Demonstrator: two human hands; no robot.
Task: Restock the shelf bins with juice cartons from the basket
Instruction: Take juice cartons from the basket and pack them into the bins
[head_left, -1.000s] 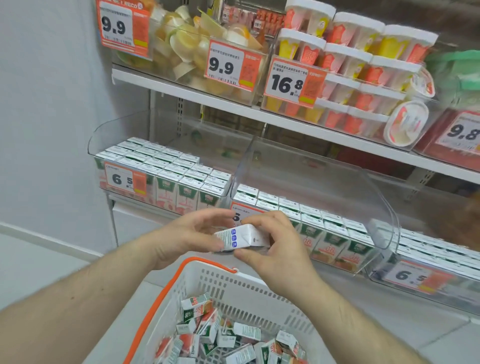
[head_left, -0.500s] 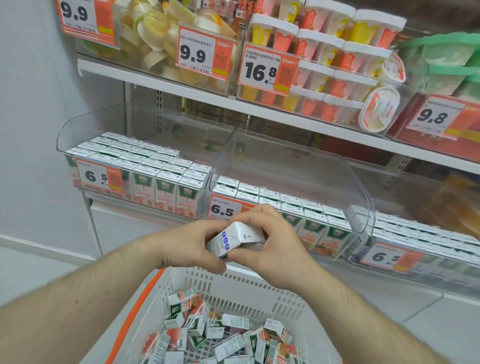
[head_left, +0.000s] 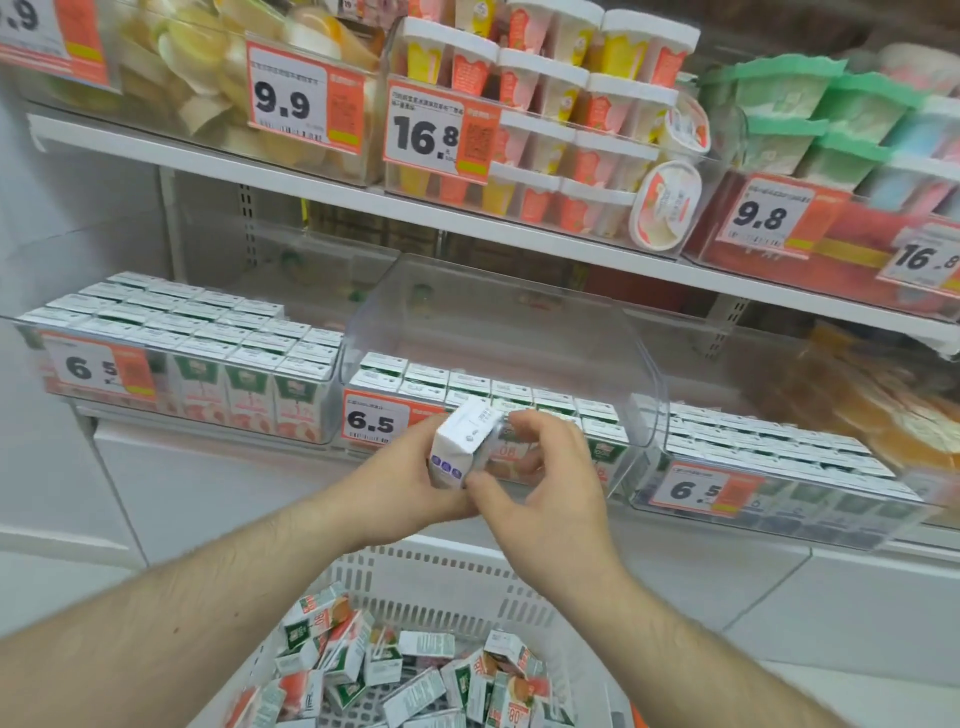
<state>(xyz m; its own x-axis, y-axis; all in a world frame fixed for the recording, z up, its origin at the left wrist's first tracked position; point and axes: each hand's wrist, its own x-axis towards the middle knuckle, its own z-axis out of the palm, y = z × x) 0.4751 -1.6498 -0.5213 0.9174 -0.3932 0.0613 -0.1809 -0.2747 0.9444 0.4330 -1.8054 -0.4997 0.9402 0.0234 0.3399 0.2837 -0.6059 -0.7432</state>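
Both hands pinch one juice carton (head_left: 464, 447) at frame centre: left hand (head_left: 402, 480) grips its side, right hand (head_left: 545, 478) steadies it. Middle bin (head_left: 498, 312) holds front rows only; basket (head_left: 441, 577) below remains well stocked, so much restocking is judged outstanding.

Price tags (head_left: 305, 98): "9.9", "16.8", "9.8" on upper bins; "6.5" on carton bins (head_left: 644, 364).

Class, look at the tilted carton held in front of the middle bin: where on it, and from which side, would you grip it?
Grip the carton across its broad flat faces, coming from below-left as the left hand does. Probably keeps its top free to enter the middle bin.
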